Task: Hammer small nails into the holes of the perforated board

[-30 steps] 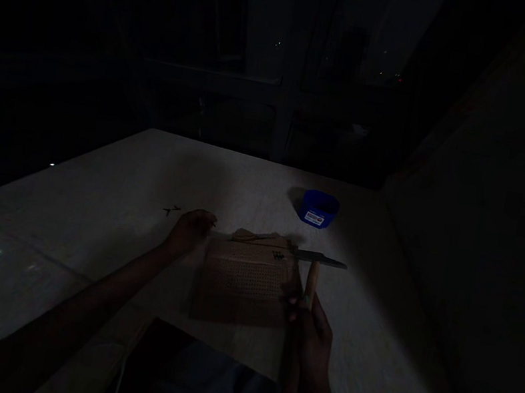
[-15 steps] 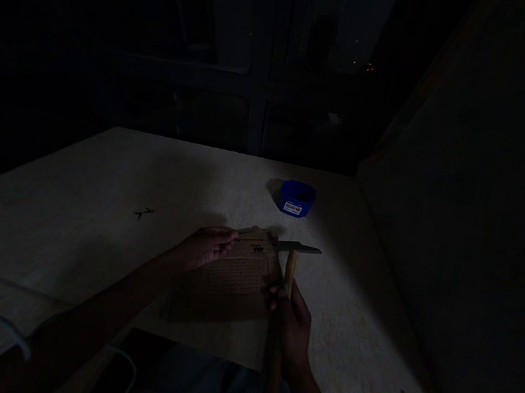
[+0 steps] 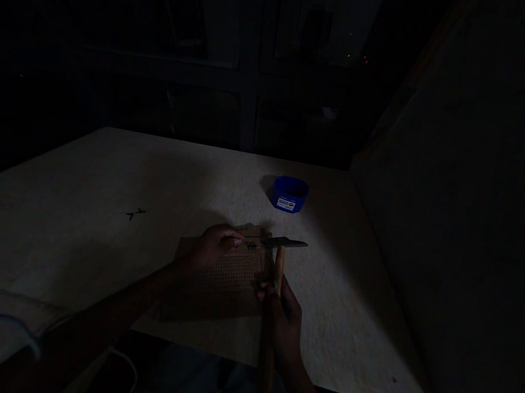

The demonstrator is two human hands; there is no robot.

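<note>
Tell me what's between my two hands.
Part of the brown cardboard, with its patch of small dark marks, shows between your left hand and right hand in the head view.

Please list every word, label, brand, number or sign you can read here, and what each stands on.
No text can be read for certain.
White label on the blue container: print too small and dark to read.
Brown cardboard: rows of small dark marks; I cannot tell whether they are writing.

I count two bare hands, one wooden-handled metal hammer, one brown cardboard piece, one blue plastic tub, one pale tabletop.
</note>
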